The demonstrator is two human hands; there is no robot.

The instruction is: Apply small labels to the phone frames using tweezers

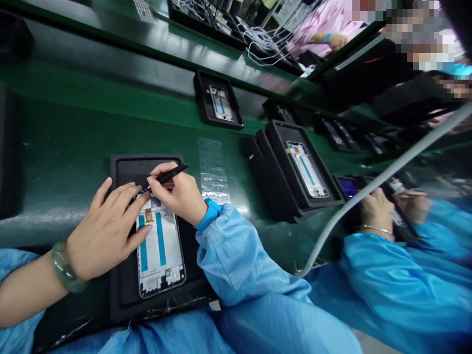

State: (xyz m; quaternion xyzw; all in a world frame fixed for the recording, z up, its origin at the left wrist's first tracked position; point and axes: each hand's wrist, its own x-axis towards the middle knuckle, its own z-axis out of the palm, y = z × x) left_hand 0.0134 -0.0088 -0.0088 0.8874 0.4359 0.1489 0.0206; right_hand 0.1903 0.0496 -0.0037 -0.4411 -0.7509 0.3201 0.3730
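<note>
A silver phone frame (170, 246) with two blue strips and a small orange flex part (148, 215) lies in a black foam tray (125, 290) in front of me. My left hand (106, 221) is open, its fingers stretched over the frame's upper left side and the thumb over the orange part. In my right hand (180, 191) is a slim black pen-shaped tool (169, 173), pinched between thumb and fingers. Its tip points at the frame's top edge, close to my left fingertips. My fingers partly hide that top edge.
On the green table (73, 128) lies a clear plastic strip (212, 157). Stacked black trays (273, 182) with another phone frame (308, 169) stand at right; a single tray (202, 105) sits farther back. A grey cable (354, 199) crosses before a co-worker's hands (378, 211).
</note>
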